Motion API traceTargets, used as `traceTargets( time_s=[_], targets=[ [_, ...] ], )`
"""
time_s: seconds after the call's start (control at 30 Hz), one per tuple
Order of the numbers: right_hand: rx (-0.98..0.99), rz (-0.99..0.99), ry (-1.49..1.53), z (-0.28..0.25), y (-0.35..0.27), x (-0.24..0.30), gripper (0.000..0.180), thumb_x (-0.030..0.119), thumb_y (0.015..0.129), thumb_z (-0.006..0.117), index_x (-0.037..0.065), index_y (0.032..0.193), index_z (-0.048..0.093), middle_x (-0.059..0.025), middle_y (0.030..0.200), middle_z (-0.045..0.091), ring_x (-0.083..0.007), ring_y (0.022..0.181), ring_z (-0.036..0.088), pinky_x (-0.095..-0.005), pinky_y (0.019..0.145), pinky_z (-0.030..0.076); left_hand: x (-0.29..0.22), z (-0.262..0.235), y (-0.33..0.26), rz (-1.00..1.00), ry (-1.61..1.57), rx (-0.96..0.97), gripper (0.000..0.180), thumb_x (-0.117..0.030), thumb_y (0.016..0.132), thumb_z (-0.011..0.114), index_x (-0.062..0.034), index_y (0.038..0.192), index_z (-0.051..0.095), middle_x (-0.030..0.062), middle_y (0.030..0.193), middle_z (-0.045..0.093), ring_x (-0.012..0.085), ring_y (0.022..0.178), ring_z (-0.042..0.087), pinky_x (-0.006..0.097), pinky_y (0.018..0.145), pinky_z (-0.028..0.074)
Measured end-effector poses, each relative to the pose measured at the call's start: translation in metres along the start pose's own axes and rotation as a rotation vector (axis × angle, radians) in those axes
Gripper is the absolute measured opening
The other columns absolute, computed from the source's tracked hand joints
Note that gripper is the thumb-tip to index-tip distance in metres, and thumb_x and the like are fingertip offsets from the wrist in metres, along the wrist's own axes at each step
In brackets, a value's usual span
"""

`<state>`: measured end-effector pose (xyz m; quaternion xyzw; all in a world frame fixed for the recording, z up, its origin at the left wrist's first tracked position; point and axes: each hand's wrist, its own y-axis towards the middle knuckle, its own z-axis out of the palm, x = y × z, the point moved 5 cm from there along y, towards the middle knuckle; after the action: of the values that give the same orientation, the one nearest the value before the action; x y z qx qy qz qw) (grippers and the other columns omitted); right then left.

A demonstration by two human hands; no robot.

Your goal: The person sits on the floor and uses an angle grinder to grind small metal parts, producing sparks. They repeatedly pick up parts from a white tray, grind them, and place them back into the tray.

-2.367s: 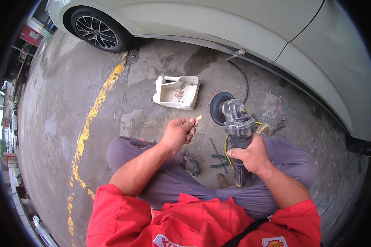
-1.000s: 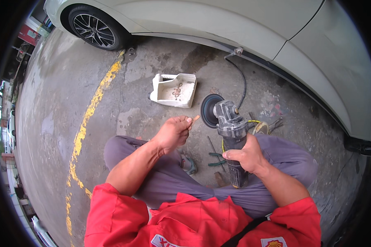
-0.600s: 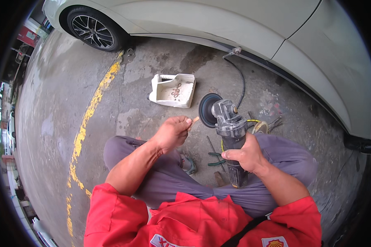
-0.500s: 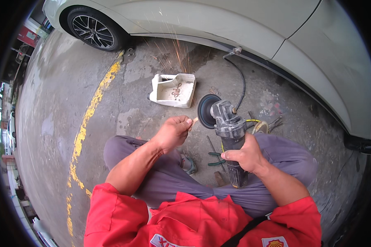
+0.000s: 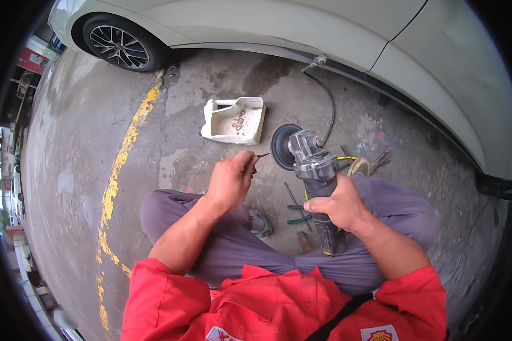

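Note:
My right hand (image 5: 342,203) is wrapped round the dark body of an angle grinder (image 5: 314,161), whose round disc (image 5: 284,146) faces left. In a pinch, my left hand (image 5: 231,177) holds a small, thin, dark metal piece (image 5: 262,155); its tip points at the disc with a narrow gap between. I cannot make out its exact kind. Beyond my left hand lies a white plastic jug with one side cut away (image 5: 255,131), with several small brownish rings (image 5: 239,124) inside. Green-handled pliers (image 5: 299,219) lie on the ground below the grinder.
A pale car (image 5: 256,25) with a dark-spoked wheel (image 5: 119,46) stands along the far side. From its sill a dark hose (image 5: 330,101) runs down behind the grinder. Right of the grinder sits a tan round object (image 5: 359,167). A worn yellow line (image 5: 122,165) crosses the concrete at left.
The sparks beyond the jug have gone. My left hand has turned and drawn slightly back, and the piece's dark tip now shows apart from the disc. The grinder is tilted a little differently.

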<state>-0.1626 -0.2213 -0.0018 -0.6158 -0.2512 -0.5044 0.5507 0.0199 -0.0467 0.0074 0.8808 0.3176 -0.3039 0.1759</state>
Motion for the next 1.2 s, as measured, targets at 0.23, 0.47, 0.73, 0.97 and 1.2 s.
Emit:
traceTargets(
  time_s=[0.23,0.47,0.73,0.97,1.2],
  targets=[
    [0.051,-0.040,0.026,-0.001,0.005,-0.004,0.034,0.007,0.071,0.081,0.000,0.101,0.065,-0.0041,0.083,0.064,-0.0139,0.072,0.061,-0.0327,0.068,0.052,0.000,-0.004,0.003,0.155,0.033,-0.055,0.007,-0.009,0.100,0.065,-0.0016,0.102,0.066,0.0116,0.074,0.068,0.0233,0.064,0.070,0.035,0.059,0.054],
    [0.077,0.038,0.132,-0.002,0.004,-0.006,0.036,0.000,0.072,0.080,-0.001,0.105,0.065,-0.0045,0.085,0.065,-0.0143,0.074,0.063,-0.0316,0.069,0.052,-0.002,-0.002,0.002,0.239,0.027,-0.096,0.006,-0.006,0.099,0.065,-0.0011,0.102,0.067,0.0107,0.072,0.068,0.0204,0.062,0.069,0.033,0.058,0.054],
    [0.069,0.053,0.138,-0.004,0.003,-0.006,0.034,-0.001,0.072,0.079,-0.001,0.103,0.065,-0.0048,0.083,0.065,-0.0153,0.072,0.064,-0.0326,0.067,0.052,0.005,0.000,-0.004,0.154,-0.115,-0.059,0.008,-0.005,0.102,0.061,-0.0002,0.099,0.067,0.0071,0.071,0.068,0.0148,0.060,0.067,0.029,0.057,0.054],
    [0.117,0.041,0.140,-0.006,0.003,-0.005,0.032,-0.001,0.072,0.079,0.000,0.100,0.064,-0.0053,0.082,0.064,-0.0153,0.070,0.064,-0.0324,0.065,0.051,0.000,-0.002,0.003,0.093,-0.154,-0.104,0.010,-0.005,0.102,0.061,-0.0006,0.096,0.067,0.0069,0.070,0.069,0.0142,0.062,0.069,0.028,0.058,0.055],
    [0.061,0.043,0.171,-0.008,0.001,-0.005,0.026,0.001,0.073,0.079,0.002,0.094,0.064,-0.0034,0.080,0.062,-0.0146,0.068,0.061,-0.0335,0.064,0.050,0.001,-0.004,0.001,0.133,-0.121,-0.109,0.010,-0.004,0.102,0.061,0.0000,0.096,0.068,0.0064,0.072,0.070,0.0147,0.063,0.069,0.028,0.059,0.055]
  ],
)
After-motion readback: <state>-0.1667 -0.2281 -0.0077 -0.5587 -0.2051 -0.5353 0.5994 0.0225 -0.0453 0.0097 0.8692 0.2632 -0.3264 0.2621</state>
